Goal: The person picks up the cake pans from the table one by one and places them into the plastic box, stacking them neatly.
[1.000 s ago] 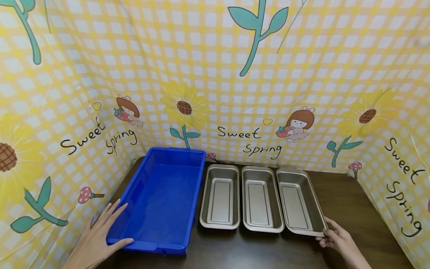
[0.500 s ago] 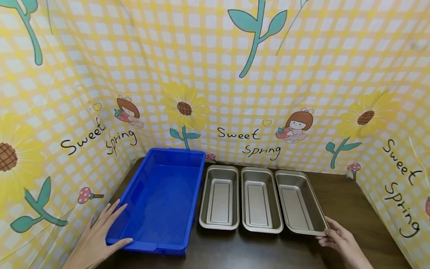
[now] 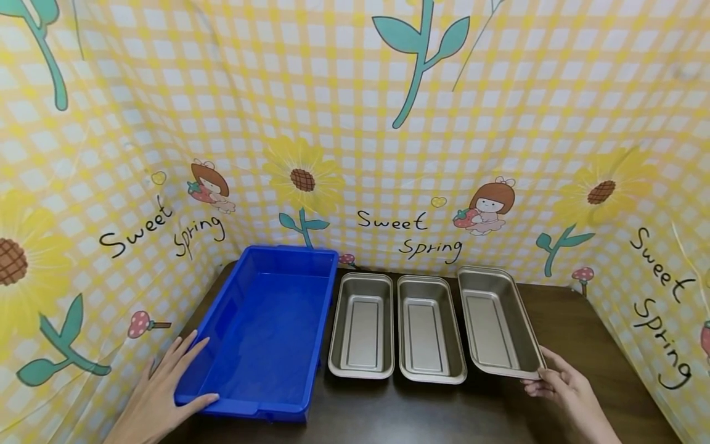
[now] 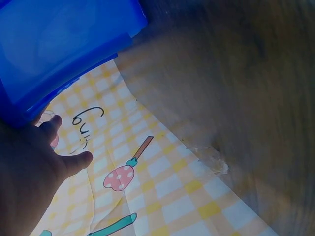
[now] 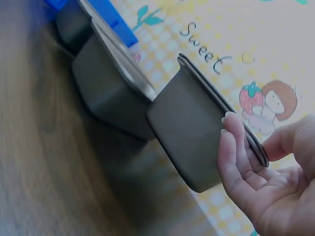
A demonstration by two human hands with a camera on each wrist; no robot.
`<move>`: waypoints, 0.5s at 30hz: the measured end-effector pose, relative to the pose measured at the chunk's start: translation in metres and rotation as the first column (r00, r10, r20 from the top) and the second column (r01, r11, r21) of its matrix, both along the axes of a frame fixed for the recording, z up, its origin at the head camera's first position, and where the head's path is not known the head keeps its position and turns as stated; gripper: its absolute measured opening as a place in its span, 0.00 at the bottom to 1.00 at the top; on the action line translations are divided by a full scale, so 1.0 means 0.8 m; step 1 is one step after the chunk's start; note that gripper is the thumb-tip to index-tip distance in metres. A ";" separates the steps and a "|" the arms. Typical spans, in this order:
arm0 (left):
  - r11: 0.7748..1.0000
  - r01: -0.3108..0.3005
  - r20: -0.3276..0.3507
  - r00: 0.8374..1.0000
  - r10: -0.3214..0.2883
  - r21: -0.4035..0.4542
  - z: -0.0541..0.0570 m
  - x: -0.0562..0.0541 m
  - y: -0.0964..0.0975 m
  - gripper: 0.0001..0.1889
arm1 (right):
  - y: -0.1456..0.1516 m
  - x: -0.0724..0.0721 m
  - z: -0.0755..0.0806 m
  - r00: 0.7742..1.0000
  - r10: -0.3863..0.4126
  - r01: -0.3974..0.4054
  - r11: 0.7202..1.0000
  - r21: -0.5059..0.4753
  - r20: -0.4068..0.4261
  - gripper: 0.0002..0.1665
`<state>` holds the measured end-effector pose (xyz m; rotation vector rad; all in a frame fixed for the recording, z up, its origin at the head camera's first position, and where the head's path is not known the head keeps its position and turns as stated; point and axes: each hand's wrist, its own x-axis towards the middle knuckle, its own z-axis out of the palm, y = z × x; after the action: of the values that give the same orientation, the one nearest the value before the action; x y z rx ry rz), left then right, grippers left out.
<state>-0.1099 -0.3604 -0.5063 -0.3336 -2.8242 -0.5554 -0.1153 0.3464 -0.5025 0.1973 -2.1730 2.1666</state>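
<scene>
The right-hand metal loaf pan (image 3: 501,320) is off the table and slightly tilted. My right hand (image 3: 566,388) grips its near right corner, thumb over the rim and fingers below, as the right wrist view also shows on that loaf pan (image 5: 189,123). Two more loaf pans, a left one (image 3: 363,368) and a middle one (image 3: 432,370), stand side by side on the table. At the left, my left hand (image 3: 161,385) rests with spread, fairly straight fingers on the near left corner of a blue plastic tray (image 3: 261,333). The left wrist view shows this hand darkly.
The dark wooden table (image 3: 377,416) has a yellow-checked printed cloth (image 3: 355,154) standing round its back and sides. The blue tray takes up the table's left part, close beside the left loaf pan. Bare wood shows in front of the pans and at the right.
My right hand has raised the right-hand loaf pan off the table and shifted it slightly away and to the right. My left hand and the blue tray have stayed put.
</scene>
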 end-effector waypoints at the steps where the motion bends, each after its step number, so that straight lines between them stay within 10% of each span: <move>1: 1.000 0.000 -0.001 1.000 0.000 0.001 0.000 0.000 0.000 0.53 | -0.003 0.000 0.004 1.000 -0.005 0.005 1.000 -0.001 0.001 0.26; 15: 1.000 0.000 -0.036 0.999 0.000 0.015 -0.002 0.001 0.001 0.53 | -0.079 -0.003 0.060 0.998 -0.041 0.039 0.998 0.051 0.047 0.32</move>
<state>-0.1092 -0.3597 -0.5077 -0.3374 -2.7842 -0.5643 -0.1180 0.2829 -0.4543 0.1044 -2.2385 2.1186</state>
